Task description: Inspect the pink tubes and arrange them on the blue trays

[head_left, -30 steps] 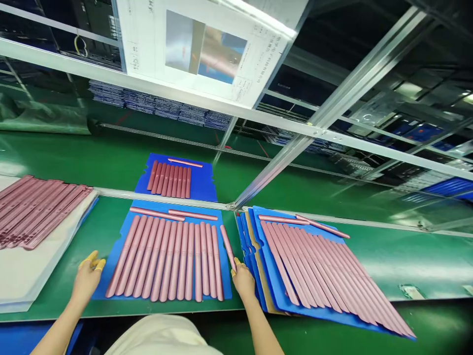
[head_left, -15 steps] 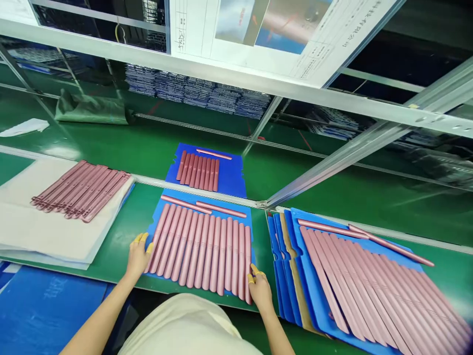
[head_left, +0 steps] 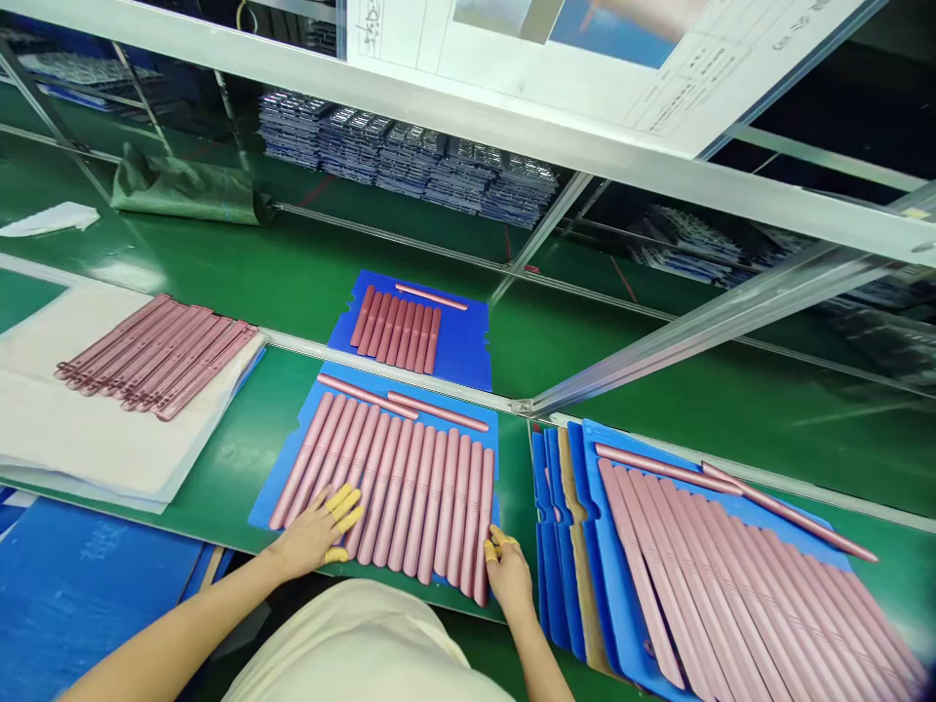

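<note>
A blue sheet (head_left: 278, 492) lies on the green bench in front of me, with a row of several pink bars (head_left: 409, 483) on it and two more bars laid across their far ends. My left hand (head_left: 320, 531), with yellow finger cots, rests flat and open on the near ends of the left-hand bars. My right hand (head_left: 506, 573) is at the row's right near corner, its cotted fingers against the end of the outermost bar; its grip is unclear.
To the right, a stack of blue sheets (head_left: 563, 546) carries many more pink bars (head_left: 723, 565). At left, flat pink strips (head_left: 157, 353) lie on white sheets (head_left: 65, 439). A smaller blue sheet with bars (head_left: 399, 327) sits beyond the metal rail. Blue board (head_left: 80, 585) lower left.
My left hand moved right, from the blue sheet's left edge onto the bars. The right hand stayed at the right corner. The view tilted down a little.
</note>
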`<state>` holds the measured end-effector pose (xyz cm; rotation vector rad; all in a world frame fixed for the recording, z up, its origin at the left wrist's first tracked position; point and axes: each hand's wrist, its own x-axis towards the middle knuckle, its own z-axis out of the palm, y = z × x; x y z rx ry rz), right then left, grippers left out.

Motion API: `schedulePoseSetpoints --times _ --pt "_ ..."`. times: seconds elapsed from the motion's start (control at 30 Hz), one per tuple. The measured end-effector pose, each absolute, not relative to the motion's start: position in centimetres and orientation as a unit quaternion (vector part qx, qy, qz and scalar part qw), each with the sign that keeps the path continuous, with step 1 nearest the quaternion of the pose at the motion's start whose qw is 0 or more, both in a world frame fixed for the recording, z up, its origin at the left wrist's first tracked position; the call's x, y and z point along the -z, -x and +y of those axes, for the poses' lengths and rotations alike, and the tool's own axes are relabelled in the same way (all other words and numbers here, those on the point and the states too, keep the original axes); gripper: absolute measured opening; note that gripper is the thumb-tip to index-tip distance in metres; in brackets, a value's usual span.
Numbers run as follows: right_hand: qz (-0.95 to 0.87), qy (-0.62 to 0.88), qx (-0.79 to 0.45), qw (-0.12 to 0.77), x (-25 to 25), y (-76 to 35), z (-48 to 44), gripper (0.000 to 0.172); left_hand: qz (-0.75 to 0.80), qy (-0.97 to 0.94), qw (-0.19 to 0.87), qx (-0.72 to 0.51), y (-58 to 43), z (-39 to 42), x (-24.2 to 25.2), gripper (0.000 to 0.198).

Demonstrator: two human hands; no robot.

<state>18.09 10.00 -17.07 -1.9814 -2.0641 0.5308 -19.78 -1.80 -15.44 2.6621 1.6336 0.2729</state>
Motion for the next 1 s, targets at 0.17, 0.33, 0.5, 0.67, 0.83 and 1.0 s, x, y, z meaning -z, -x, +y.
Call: schedulePoseSetpoints --times 0.17,0.33,0.5,0.67,0.83,1.0 --pt "-0.703 0.674 -0.181 0.139 17.5 -18.3 10.0 0.047 0.449 -0.890 0.046 -0.065 16.5 -1.5 15.8 0.070" --pt "-0.712 0.666 -0.161 0.153 17.6 -18.3 10.2 0.042 0.463 -0.883 0.045 -0.066 16.0 -0.3 16.6 0.070" --pt "-0.734 0.644 -0.115 0.184 16.4 -17.8 9.0 0.047 0.442 -0.894 0.038 -0.065 15.6 -0.3 16.2 0.076" --pt "-0.893 0.416 -0.037 0.166 14.7 -14.7 5.6 0.053 0.405 -0.910 0.050 -0.074 13.3 0.3 16.6 0.078" --pt "-0.954 0.285 -0.021 0.094 15.5 -11.2 5.0 0.068 0.395 -0.916 0.045 -0.055 12.1 1.7 16.9 0.073" --pt "-0.957 0.276 -0.002 0.089 16.8 -10.8 5.8 0.066 0.391 -0.918 0.034 -0.052 12.3 2.2 16.8 0.070"
